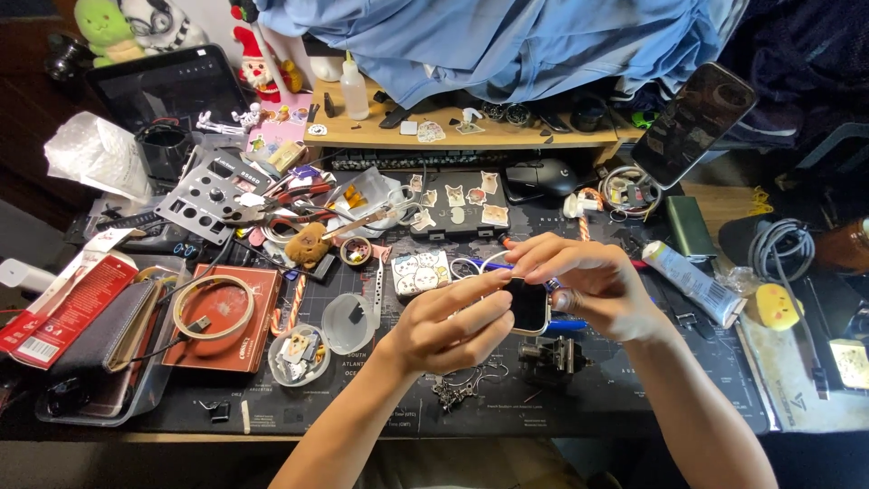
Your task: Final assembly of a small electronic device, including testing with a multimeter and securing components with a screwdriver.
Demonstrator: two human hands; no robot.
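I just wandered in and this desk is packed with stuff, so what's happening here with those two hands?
A person is working over a cluttered dark desk mat. Both hands meet at a small flat dark piece with a pale rim: the left hand grips its near edge, and the right hand curls over it from above, fingertips pinching at its top. Just below sits a small dark metal vise, with loose keyrings beside it. A phone is propped up at the back right.

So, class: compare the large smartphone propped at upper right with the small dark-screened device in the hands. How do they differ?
The large smartphone stands tilted on a holder, untouched; the small dark-screened device is pinched between the left hand and right hand. The smartphone is long; the device is small and squarish. Both screens look dark and glossy.
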